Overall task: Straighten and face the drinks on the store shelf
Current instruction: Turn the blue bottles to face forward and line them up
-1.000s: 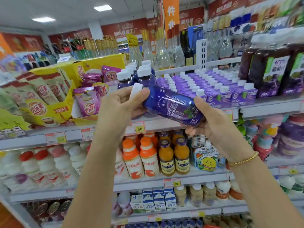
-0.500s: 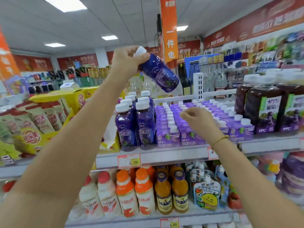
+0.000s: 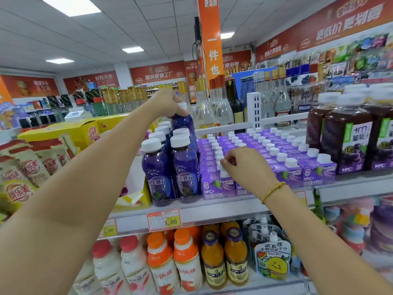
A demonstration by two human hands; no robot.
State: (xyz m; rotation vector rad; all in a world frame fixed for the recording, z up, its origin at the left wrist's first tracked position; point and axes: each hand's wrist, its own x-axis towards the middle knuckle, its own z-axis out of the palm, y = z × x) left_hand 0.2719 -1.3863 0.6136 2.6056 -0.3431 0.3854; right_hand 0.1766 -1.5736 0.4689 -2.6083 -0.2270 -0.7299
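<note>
My left hand point(image 3: 168, 103): fingers curled round the cap of one purple bottle point(image 3: 184, 124), upright at the far end of the right row on the shelf point(image 3: 234, 206). My right hand point(image 3: 246, 169): fingers curled, tips at a cap among the cartons point(image 3: 217, 186); cannot tell whether they pinch it.

Risk: held by the cap alone, the bottle may swing, knock the one in front and topple the row toward the near edge. My right wrist could push cartons askew.

Count: seven purple caps, four left row, three right including mine. Cartons: many, partly hidden, uncounted.
</note>
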